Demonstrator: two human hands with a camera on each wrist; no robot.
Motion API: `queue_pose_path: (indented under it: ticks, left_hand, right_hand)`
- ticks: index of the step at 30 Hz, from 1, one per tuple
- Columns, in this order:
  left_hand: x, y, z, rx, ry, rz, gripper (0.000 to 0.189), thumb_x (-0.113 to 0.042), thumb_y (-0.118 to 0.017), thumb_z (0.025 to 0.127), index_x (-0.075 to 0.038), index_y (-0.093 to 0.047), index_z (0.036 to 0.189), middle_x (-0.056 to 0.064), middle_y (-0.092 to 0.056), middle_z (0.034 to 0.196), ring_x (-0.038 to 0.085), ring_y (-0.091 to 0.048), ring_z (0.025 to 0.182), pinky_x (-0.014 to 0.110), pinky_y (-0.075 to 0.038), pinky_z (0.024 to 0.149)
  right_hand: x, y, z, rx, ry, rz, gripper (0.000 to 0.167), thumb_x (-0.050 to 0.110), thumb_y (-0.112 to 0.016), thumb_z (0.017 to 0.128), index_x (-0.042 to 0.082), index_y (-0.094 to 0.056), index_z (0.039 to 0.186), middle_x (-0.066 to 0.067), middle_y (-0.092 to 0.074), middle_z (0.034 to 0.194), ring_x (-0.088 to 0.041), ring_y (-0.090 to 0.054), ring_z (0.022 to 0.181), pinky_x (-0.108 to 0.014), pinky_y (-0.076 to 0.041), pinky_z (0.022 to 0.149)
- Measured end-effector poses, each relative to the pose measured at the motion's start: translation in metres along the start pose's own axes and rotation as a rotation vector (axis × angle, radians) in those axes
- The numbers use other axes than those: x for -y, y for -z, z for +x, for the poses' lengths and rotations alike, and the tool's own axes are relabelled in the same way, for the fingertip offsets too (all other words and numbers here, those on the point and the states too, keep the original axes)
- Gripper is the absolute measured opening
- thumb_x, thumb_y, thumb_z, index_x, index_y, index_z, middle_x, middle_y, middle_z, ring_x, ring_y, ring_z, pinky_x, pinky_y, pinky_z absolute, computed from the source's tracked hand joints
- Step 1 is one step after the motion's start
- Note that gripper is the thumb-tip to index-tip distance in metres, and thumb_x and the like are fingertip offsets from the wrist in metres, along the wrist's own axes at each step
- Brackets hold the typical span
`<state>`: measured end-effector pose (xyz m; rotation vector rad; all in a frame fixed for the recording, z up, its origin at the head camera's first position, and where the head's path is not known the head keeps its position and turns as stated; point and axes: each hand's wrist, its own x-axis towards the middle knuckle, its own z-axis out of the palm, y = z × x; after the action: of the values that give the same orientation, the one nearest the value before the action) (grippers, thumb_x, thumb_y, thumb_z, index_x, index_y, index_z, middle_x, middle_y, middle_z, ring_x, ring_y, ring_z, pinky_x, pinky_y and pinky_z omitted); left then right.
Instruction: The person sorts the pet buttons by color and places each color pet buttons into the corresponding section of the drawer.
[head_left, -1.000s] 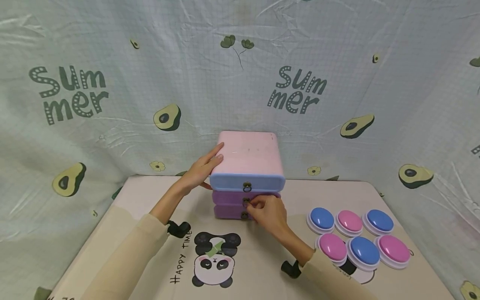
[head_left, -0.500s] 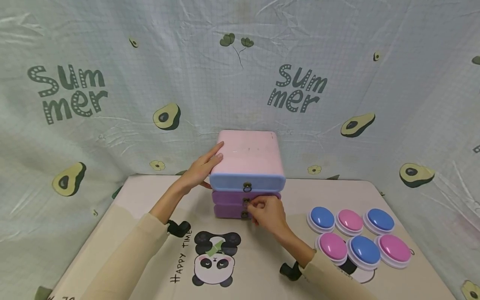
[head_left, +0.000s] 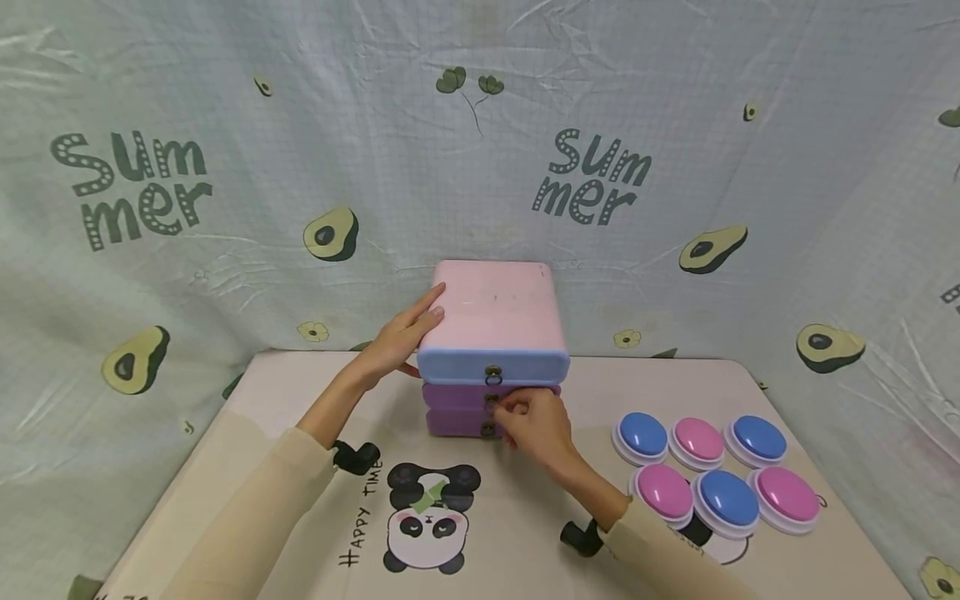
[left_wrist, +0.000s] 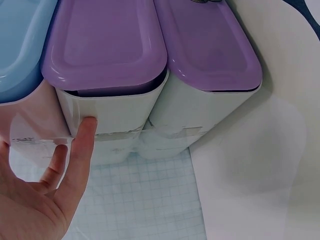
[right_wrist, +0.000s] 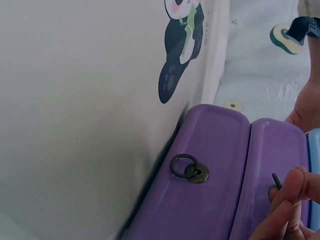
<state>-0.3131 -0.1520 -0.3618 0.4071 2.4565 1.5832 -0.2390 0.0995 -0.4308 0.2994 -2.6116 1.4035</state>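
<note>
A small drawer unit [head_left: 495,304] stands against the back curtain, with a pink top, a blue top drawer [head_left: 457,367] and two purple drawers below. My left hand [head_left: 397,340] rests along the unit's left side, fingers extended; in the left wrist view one fingertip touches the pale casing [left_wrist: 112,112]. With thumb and fingers, my right hand [head_left: 538,423] pinches the ring pull [right_wrist: 276,180] of the middle drawer [head_left: 450,396]. A narrow dark gap shows between that drawer's front and its casing. The bottom drawer's ring pull [right_wrist: 185,166] hangs free.
Several round buttons with blue tops [head_left: 643,434] and pink tops [head_left: 663,490] sit at the table's right. A panda print [head_left: 429,533] marks the table [head_left: 517,558] in front of the unit. The curtain [head_left: 420,167] hangs directly behind.
</note>
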Motion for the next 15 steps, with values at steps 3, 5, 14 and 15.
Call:
queue_pose_path:
  ticks: [3, 5, 14, 15]
  left_hand:
    - [0.000, 0.000, 0.001, -0.003, -0.001, 0.007, 0.061, -0.065, -0.042, 0.103, -0.058, -0.018, 0.159, 0.005, -0.020, 0.173, 0.047, -0.052, 0.137, 0.058, -0.063, 0.076]
    - [-0.001, 0.000, 0.001, -0.004, -0.002, 0.010, 0.061, -0.065, -0.042, 0.103, -0.059, -0.018, 0.159, 0.006, -0.021, 0.173, 0.047, -0.053, 0.137, 0.057, -0.064, 0.075]
    - [-0.001, 0.000, 0.002, -0.003, 0.007, -0.001, 0.062, -0.066, -0.042, 0.103, -0.058, -0.018, 0.159, 0.007, -0.022, 0.173, 0.048, -0.053, 0.138, 0.058, -0.063, 0.076]
    - [-0.001, -0.001, 0.002, -0.004, 0.007, -0.001, 0.062, -0.066, -0.043, 0.103, -0.058, -0.018, 0.159, 0.007, -0.022, 0.173, 0.048, -0.053, 0.138, 0.058, -0.063, 0.076]
  right_hand:
    - [0.001, 0.001, 0.002, 0.004, -0.012, -0.027, 0.016, 0.018, -0.073, 0.085, 0.018, -0.076, 0.070, 0.008, -0.059, 0.046, -0.011, -0.057, 0.042, -0.025, -0.035, 0.042]
    - [0.002, 0.003, 0.004, 0.013, -0.024, -0.050, 0.016, 0.020, -0.073, 0.085, 0.018, -0.078, 0.070, 0.008, -0.060, 0.046, -0.011, -0.058, 0.043, -0.026, -0.037, 0.042]
    - [0.013, 0.009, 0.008, 0.088, -0.153, -0.112, 0.015, 0.024, -0.071, 0.082, 0.014, -0.080, 0.075, 0.008, -0.063, 0.049, -0.011, -0.063, 0.050, -0.029, -0.045, 0.049]
    - [0.014, 0.010, 0.009, 0.095, -0.165, -0.112, 0.016, 0.024, -0.071, 0.082, 0.013, -0.081, 0.075, 0.008, -0.064, 0.049, -0.011, -0.063, 0.050, -0.029, -0.045, 0.049]
